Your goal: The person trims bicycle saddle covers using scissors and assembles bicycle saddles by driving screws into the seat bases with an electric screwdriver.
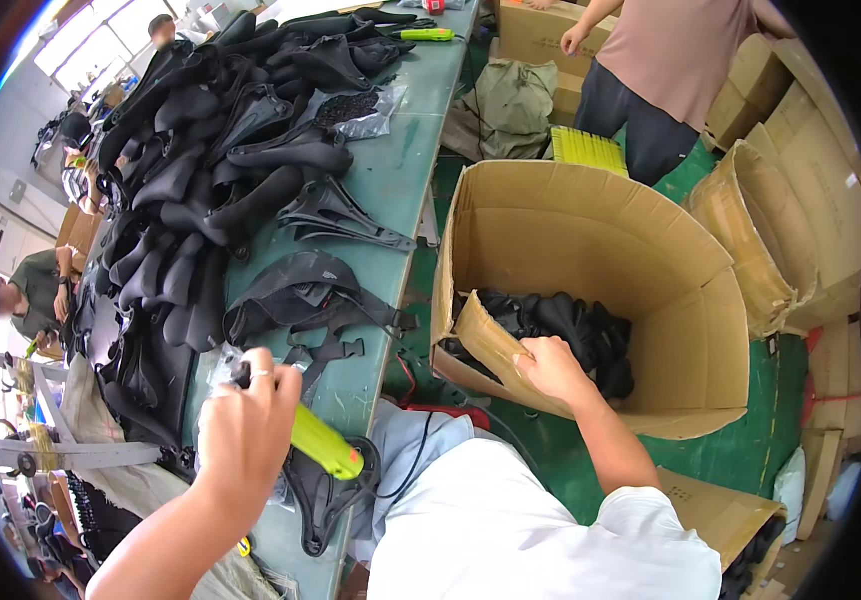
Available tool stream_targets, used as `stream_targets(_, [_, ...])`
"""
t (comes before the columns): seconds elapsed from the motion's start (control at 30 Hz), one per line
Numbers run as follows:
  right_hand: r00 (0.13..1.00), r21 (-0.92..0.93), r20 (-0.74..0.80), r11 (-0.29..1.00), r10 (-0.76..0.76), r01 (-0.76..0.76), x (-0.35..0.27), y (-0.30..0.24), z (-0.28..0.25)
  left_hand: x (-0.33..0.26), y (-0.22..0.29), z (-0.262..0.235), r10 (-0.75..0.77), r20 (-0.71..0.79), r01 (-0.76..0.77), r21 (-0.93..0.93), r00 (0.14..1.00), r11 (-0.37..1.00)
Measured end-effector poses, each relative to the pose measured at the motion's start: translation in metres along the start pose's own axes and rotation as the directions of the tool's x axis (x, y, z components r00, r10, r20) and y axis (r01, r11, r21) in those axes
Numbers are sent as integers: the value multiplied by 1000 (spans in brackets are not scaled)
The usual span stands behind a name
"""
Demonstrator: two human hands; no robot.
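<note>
While the left hand (248, 410) has its fingers wrapped round a green tool (322, 444) over the bench (420, 145), the right hand (555, 370) grips a flap (486, 335) of the big box (590, 235) with its fingers. Black things (578, 335) lie inside the box. Farther off, black seats (185, 185) fill a heap on the bench, and a person (672, 70) stands past the box.

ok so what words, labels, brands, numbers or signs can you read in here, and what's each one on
No text can be read with confidence.
Cardboard box at the back: faint print, too small.
Cardboard box at lower right: faint print, too blurred.
Yellow-green tool in the left hand: nothing readable.
Cardboard flap in the right hand: nothing readable.
</note>
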State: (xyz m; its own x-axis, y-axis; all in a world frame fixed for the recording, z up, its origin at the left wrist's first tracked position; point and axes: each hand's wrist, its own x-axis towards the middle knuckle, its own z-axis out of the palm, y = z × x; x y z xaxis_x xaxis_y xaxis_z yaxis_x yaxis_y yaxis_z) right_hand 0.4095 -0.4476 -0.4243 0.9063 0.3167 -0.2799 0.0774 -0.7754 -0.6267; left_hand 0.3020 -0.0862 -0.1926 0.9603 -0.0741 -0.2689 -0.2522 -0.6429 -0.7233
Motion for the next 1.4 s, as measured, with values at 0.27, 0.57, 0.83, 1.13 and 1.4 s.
stream_targets(0.27, [1000, 1, 13, 1000, 2, -2, 5, 6, 0, 33, -24, -48, -136, -470, 292, 276, 872, 916])
stream_targets(0.57, [998, 2, -4, 998, -67, 67, 6, 16, 3, 65, -17, -80, 160, -597, 35, 301, 786, 953])
stream_targets(0.83, [999, 19, 30, 999, -27, 26, 6, 15, 7, 69, 10, -84, 24, -446, 142, 334, 895, 932])
stream_targets(1.13, [999, 19, 16, 999, -30, 30, 2, 11, 8, 83, -3, -45, 16, -372, 97, 283, 928, 954])
stream_targets(1.4, [999, 20, 15, 999, -42, 42, 0, 12, 14, 100, -42, -50, -135, -465, 288, 275, 875, 917])
